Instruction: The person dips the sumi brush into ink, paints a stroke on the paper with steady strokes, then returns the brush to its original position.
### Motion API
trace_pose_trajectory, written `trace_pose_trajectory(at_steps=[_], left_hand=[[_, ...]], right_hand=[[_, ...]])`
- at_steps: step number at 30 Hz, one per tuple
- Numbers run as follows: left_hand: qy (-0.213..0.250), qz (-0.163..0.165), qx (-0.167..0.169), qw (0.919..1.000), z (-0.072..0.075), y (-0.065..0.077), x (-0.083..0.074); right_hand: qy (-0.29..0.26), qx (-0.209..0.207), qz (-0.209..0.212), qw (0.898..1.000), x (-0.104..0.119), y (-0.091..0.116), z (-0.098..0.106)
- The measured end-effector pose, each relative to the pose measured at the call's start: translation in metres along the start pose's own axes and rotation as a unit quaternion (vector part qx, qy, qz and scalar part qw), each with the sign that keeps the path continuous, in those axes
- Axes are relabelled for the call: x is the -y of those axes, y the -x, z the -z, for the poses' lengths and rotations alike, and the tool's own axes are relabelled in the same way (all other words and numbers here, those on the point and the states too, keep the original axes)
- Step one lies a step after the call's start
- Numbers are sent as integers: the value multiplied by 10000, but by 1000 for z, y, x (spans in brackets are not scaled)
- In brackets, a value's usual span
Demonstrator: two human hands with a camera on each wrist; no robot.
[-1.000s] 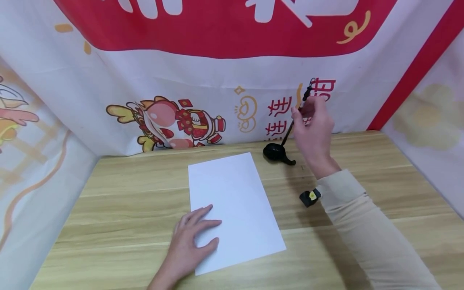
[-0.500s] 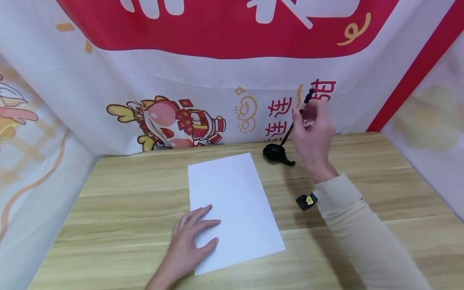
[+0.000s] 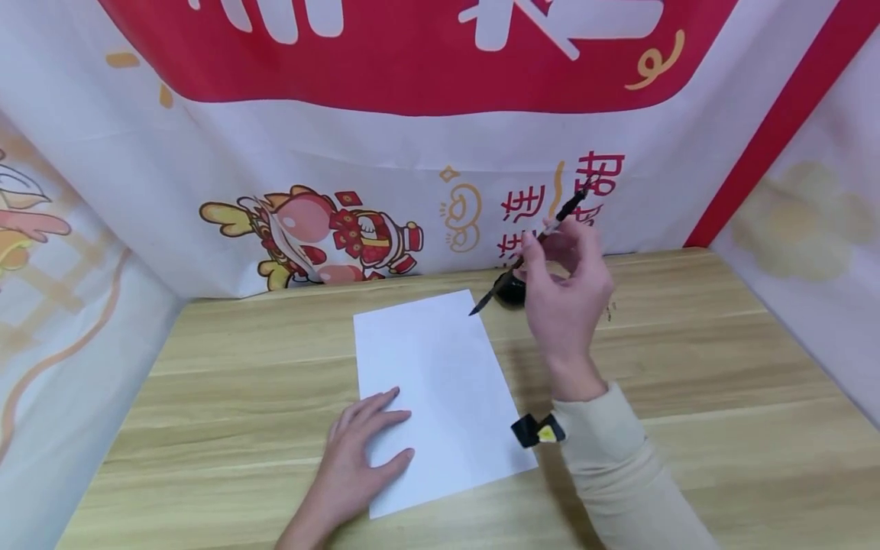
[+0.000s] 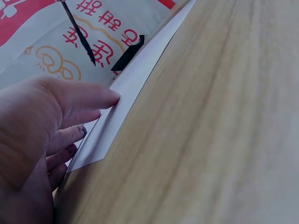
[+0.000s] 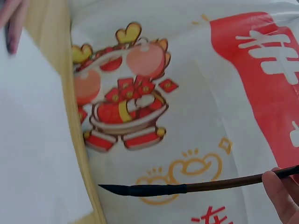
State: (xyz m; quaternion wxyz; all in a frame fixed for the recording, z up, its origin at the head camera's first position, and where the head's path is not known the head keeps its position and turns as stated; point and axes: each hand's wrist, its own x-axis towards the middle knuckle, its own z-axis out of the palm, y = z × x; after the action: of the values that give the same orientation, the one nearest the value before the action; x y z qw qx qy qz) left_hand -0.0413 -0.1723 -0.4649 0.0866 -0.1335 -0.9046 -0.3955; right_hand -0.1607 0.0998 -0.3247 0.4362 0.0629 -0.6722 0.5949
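Note:
My right hand (image 3: 567,298) pinches a dark-handled calligraphy brush (image 3: 507,279) between thumb and fingers. The brush slants down to the left, and its pointed black tip appears over the paper's top right corner. In the right wrist view the wet-looking black bristles of the brush (image 5: 145,190) stand clear of any surface. A blank white sheet of paper (image 3: 433,351) lies on the table. On the sheet's lower left edge rests my left hand (image 3: 357,458), fingers spread. Behind my right hand is a black ink pot (image 3: 510,293), partly hidden.
The wooden table (image 3: 234,397) ends at a white cloth backdrop (image 3: 385,141) with red print and cartoon figures. Small dark spots (image 3: 609,312) mark the wood right of my right hand. A black and yellow piece (image 3: 539,431) sits at the right cuff.
My right hand has lifted the brush out of the ink pot and brought it left and toward me, to the paper's top right corner. The left hand stays almost still.

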Motion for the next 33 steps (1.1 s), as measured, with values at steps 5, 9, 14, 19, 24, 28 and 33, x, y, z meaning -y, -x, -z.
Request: trace_pose_trajectory(at_steps=[5,9,14,19,24,28,33], left_hand=[[46,108,72,9999,1,-1,0],[17,173,133,9998,1,-2,1],[-46,96,101,9999,2,-4,1],[-15,101,104,9999,0,-2,0],[-35,85,103,9999,-2,0,1],[-69,-42,13,10000,-1,1,2],[-141,-226,-47,9996,1,-2,3]], right_hand=[[-292,-135,-44,9995,15,21,-6],[-423,-349,28,9985,26,38,-9],[-410,-464,18,9981,38,59,-13],[-370,-456,74,9982,41,71,-13],[-435,-362,-91,9984,40,76,-14],[-456,-112,-168,9988,38,79,-18],[-563,267,-312,9976,34,80,-23]])
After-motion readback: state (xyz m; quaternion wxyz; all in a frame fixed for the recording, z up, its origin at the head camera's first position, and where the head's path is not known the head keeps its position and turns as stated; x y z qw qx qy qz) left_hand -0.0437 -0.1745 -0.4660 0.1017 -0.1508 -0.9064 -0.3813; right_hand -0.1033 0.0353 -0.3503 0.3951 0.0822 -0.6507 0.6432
